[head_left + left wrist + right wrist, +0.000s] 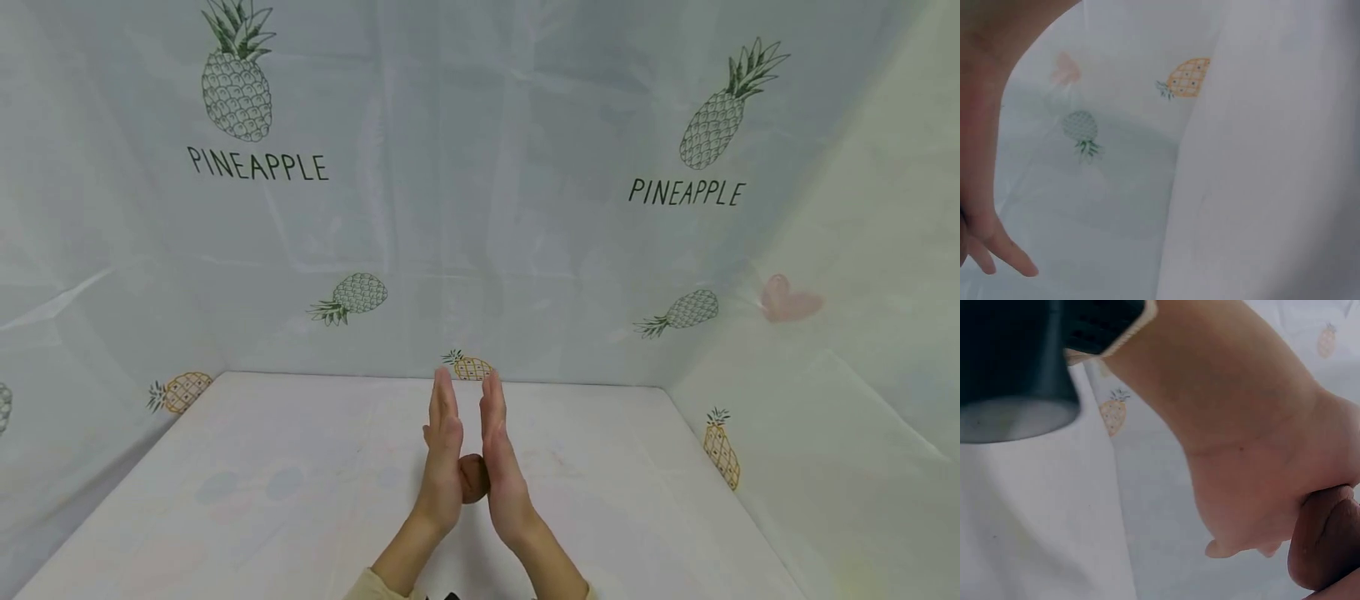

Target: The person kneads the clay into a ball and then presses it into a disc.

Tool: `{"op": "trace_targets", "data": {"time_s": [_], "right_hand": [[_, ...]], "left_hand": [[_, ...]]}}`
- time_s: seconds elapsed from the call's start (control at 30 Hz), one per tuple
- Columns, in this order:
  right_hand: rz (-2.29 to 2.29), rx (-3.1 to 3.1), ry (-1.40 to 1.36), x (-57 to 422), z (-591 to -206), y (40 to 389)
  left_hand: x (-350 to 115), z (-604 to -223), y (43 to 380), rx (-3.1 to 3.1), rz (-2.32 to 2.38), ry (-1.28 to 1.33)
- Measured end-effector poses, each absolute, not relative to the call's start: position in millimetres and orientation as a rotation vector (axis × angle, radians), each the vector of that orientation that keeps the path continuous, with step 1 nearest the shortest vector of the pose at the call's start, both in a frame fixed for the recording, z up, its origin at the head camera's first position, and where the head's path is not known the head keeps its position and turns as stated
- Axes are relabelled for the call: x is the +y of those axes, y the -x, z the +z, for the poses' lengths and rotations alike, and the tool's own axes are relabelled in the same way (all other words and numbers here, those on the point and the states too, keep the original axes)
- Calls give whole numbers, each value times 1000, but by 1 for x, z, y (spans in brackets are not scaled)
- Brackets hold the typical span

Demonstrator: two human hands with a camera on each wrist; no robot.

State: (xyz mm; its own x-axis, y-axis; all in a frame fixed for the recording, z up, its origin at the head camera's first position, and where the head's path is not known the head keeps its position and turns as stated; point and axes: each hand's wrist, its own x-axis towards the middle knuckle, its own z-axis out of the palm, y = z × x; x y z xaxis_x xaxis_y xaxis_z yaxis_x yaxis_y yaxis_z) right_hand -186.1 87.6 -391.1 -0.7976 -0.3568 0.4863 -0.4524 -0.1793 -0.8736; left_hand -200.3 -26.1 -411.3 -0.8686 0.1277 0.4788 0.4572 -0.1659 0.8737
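My left hand and right hand stand upright, palms facing, in the middle of the head view. Their fingers are straight and point away from me, with a narrow gap between the two hands. A brown, clay-like ball is held between the lower palms, touching both. Up close in the right wrist view, the brown ball shows a crease and lies against a palm. The left wrist view has only part of a hand along its left side; the ball cannot be made out clearly there.
A white table spreads beneath the hands. Behind it and at the sides hangs a pale sheet printed with pineapples. A dark cylindrical device and strap fill the upper left of the right wrist view.
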Motion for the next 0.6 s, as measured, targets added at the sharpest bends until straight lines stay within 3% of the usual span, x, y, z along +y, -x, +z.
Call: {"op": "trace_targets", "data": {"time_s": [0.6], "right_hand": [[2268, -1869, -849, 105, -386, 198]], "left_hand": [[-5, -410, 180, -1920, -2171, 730]]}}
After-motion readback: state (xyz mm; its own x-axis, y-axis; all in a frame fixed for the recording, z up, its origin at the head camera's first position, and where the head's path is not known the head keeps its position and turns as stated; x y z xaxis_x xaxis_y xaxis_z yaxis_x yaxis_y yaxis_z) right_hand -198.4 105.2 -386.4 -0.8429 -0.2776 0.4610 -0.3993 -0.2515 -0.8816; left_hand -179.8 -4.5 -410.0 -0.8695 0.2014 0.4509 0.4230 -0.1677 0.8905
